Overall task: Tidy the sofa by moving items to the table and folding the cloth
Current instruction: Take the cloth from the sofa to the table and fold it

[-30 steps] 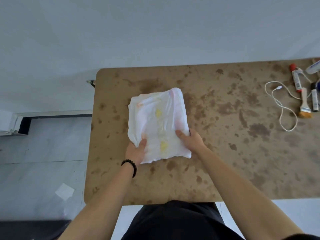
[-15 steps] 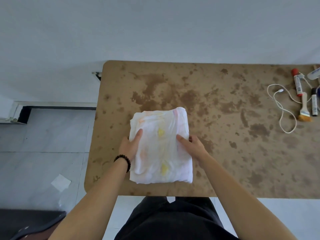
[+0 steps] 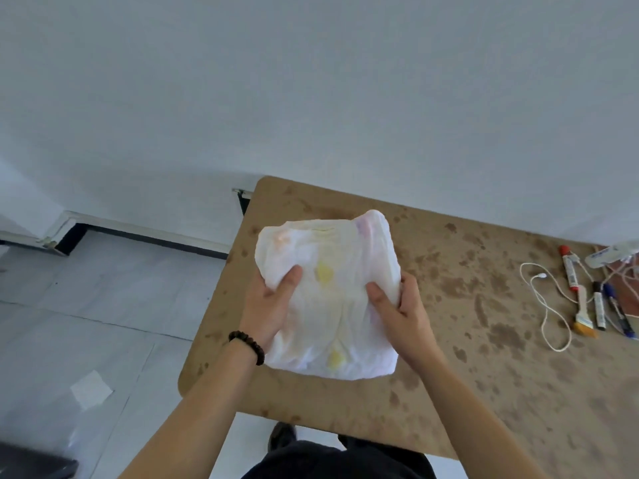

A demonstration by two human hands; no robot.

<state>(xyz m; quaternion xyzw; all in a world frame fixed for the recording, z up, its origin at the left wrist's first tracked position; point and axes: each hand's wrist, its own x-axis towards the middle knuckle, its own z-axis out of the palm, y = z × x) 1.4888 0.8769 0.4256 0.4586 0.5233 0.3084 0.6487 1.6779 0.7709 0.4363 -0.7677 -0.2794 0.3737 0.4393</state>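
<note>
My left hand (image 3: 273, 305) and right hand (image 3: 401, 312) are apart. Each is clamped on a side of the folded white cloth with faint yellow and pink blotches (image 3: 332, 299), thumbs pressed on top and fingers curled under its edges. A dark beaded bracelet (image 3: 249, 345) sits on my left wrist. The cloth is a thick, squarish bundle held between my hands, over the left end of the stained brown wooden table (image 3: 466, 340). It looks raised off the surface, though I can't be sure its underside is clear.

Out toward 3 o'clock the small things lie together on the table: a looped white cable (image 3: 549, 305), a red-capped marker (image 3: 568, 271), a small wooden-handled brush (image 3: 584, 316) and a black marker (image 3: 598, 309).

At 8 o'clock a pale paper scrap (image 3: 90, 388) lies on the grey floor.

I'd judge the work nearly finished. The items are on the table and the cloth is folded, so what's left is setting it down neatly. The sofa isn't in view, so I can't confirm it is cleared.
</note>
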